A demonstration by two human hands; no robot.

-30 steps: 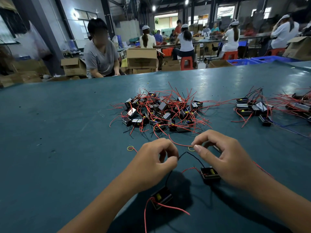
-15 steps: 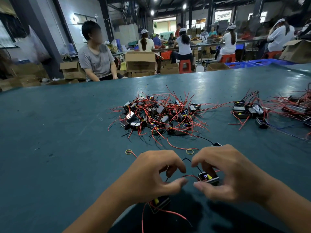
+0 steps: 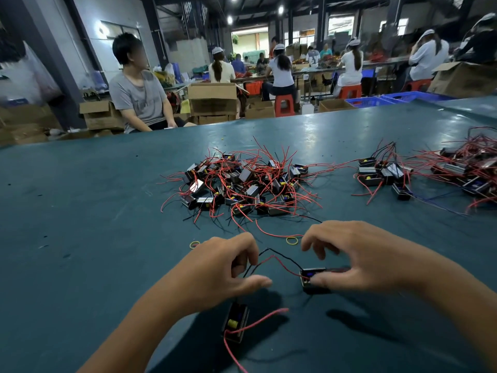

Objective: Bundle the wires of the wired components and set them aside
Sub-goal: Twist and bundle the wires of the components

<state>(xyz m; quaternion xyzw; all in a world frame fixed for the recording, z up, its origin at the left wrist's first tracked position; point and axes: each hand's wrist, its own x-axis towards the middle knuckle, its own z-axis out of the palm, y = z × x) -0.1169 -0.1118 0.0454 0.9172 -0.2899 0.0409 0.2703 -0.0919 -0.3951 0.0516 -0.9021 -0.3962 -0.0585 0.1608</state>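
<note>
Both hands low over the teal table [image 3: 80, 211], working one component's wires.
Right hand [image 3: 357, 257] pinches the black component [image 3: 312, 278]; left hand [image 3: 223, 267] curls round its red-and-black wires [image 3: 271, 258], fingertips hidden.

Hidden grips, cropped edges, blurred background

The right hand [image 3: 357, 261] covers most of a black component [image 3: 313, 278], so its grip cannot be told; the left hand [image 3: 223, 273] hides where the wires [image 3: 279, 261] end. At 6 o'clock a red lead [image 3: 236, 356] leaves the frame; at 3 o'clock the far pile [image 3: 468, 170] is cropped. Background workers [image 3: 282, 74] at 12 o'clock are blurred.
</note>
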